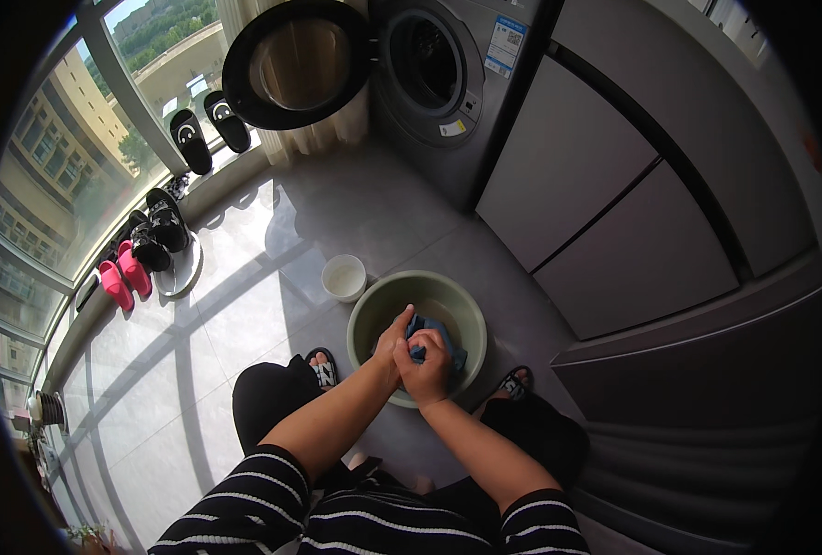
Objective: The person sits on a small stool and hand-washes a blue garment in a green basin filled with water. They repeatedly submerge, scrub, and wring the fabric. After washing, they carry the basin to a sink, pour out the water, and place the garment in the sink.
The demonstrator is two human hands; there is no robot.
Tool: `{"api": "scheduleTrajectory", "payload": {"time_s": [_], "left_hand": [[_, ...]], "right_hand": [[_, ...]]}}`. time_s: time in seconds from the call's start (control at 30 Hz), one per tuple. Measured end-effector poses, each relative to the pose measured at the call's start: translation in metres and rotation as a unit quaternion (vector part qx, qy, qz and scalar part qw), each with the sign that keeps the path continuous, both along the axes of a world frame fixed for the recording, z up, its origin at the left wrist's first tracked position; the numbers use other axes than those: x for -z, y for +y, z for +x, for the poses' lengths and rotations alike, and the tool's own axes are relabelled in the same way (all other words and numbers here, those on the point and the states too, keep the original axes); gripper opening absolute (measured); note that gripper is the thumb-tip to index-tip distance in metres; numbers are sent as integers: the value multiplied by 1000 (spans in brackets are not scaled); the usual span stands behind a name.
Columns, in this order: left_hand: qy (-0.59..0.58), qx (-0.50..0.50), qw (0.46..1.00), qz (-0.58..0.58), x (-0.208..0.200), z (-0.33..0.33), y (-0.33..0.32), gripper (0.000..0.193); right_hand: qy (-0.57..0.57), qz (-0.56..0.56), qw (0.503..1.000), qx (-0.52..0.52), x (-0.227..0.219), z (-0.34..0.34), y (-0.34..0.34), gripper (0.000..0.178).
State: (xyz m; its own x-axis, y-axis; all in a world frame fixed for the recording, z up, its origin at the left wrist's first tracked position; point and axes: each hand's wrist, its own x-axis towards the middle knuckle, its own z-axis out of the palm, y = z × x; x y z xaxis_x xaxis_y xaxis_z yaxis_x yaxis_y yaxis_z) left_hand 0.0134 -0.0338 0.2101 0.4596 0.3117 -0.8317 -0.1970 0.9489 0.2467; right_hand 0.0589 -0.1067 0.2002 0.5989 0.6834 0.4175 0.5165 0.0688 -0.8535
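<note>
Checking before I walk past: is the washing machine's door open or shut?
Open: the round door is swung out leftward, leaving the drum opening uncovered.

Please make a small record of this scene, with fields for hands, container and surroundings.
Left hand: against the right hand; hold unclear
Right hand: curled on blue cloth
Container: green basin, cloth inside, on floor
Beside basin: white bowl
Beyond: washing machine, door open
Far left: pink slippers
</note>
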Motion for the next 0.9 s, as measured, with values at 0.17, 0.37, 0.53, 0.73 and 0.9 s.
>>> {"api": "scheduleTrajectory", "payload": {"time_s": [0.17, 0.37, 0.53, 0.73, 0.9], "left_hand": [[-12, 31, 999, 32, 49, 6, -20, 21], [45, 82, 976, 195, 72, -5, 0, 21], [-27, 70, 996, 42, 91, 14, -26, 30], [20, 147, 918, 368, 116, -16, 1, 24], [-5, 59, 994, 90, 43, 8, -26, 23]], "right_hand": [[86, -127, 974, 164, 35, 29, 6, 22], [37, -14, 997, -65, 1, -10, -4, 17], [82, -87, 978, 171, 34, 28, 5, 17], [1, 39, 995, -89, -2, -16, 0, 23], [96, -110, 972, 184, 30, 25, 6, 24]]}}
